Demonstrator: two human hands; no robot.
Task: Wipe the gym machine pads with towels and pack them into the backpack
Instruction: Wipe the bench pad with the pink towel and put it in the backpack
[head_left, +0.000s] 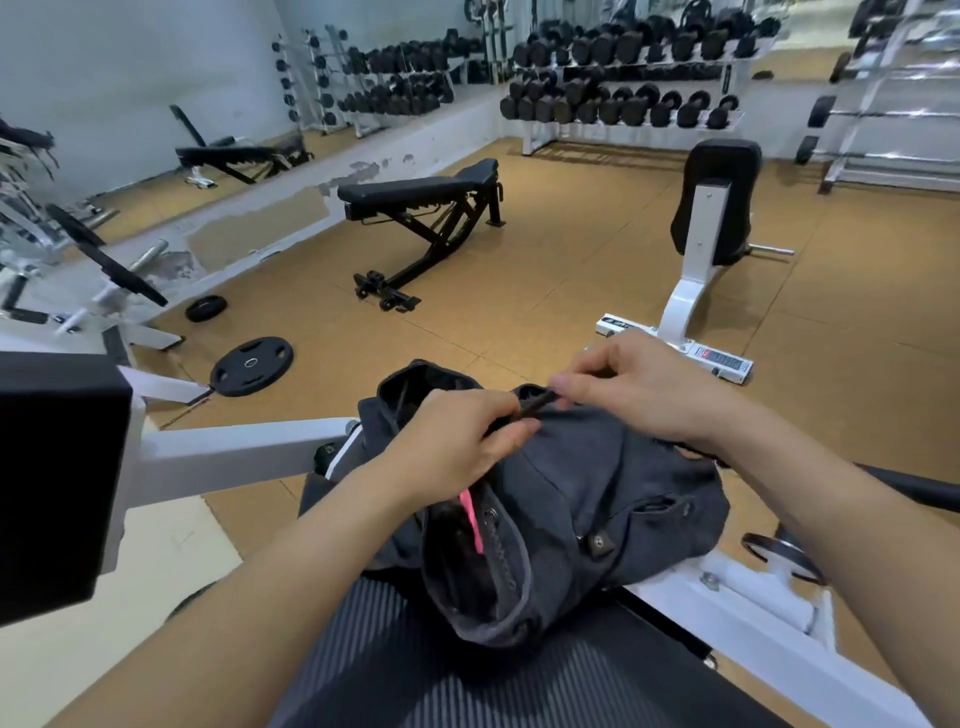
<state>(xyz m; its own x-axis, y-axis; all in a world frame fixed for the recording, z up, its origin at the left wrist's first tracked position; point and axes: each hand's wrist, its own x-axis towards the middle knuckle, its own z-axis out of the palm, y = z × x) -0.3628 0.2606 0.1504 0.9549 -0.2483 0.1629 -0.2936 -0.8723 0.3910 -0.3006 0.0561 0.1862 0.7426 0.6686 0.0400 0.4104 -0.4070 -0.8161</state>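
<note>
We see a dark grey backpack (582, 499) lying on the ribbed black pad (415, 670) of a white-framed gym machine, and we take the backpack as our landmark. Both bare forearms reach in from the near edge and meet over its far upper part. The left hand (457, 441) lies palm down on the fabric, wrist slightly bent, its fingers (511, 434) curled and pinching a dark strap or zip pull (535, 402) at the top of the backpack. The right hand (639, 389) comes in from the right side of the backpack, knuckles up, thumb and forefinger pressed together on the far end of that same dark strip. We cannot tell whether the strip is a zip pull or a loop of webbing. On the near left of the backpack an opening gapes, and a pink strip (471, 519) shows inside it; whether that is a towel we cannot tell. Left of the backpack a white steel arm carries a black square pad (57, 483). Beyond the backpack, on the brown floor, lie two black weight plates (252, 365), a black adjustable bench (421, 218) and a white-framed seat (717, 208), with dumbbell racks (623, 78) along the far wall.
</note>
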